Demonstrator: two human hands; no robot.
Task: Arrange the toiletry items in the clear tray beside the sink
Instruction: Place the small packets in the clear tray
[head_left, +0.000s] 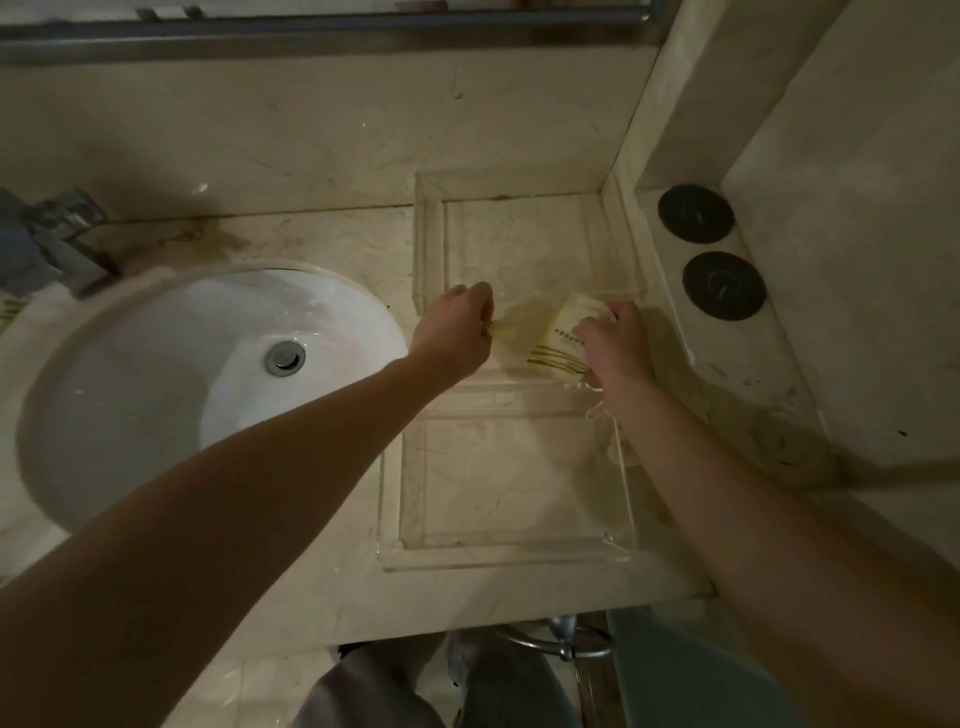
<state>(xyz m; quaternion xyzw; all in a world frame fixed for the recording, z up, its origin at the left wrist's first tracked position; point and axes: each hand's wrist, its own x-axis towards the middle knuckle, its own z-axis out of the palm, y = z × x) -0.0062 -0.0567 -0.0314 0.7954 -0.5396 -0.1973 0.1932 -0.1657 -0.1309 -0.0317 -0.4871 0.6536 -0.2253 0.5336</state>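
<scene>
**Cream packets just reaching tray**

Clear tray (511, 558) beside sink (130, 364) holds almost nothing yet. R hand (615, 343) grips cream packet (563, 338) over tray's middle; L hand (460, 327) pinches blurred pale item (519, 325) next to it. Hands near, not touching. Task looks barely begun, w/ arranging left.

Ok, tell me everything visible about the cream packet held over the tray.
The cream packet is a small pale pouch, seemingly soft plastic or fabric, with a line of dark print and thin olive stripes. It tilts above the clear tray's middle divider. The right hand grips its right side; the left hand pinches a blurred pale piece beside it. A thin white loop hangs below.
</scene>
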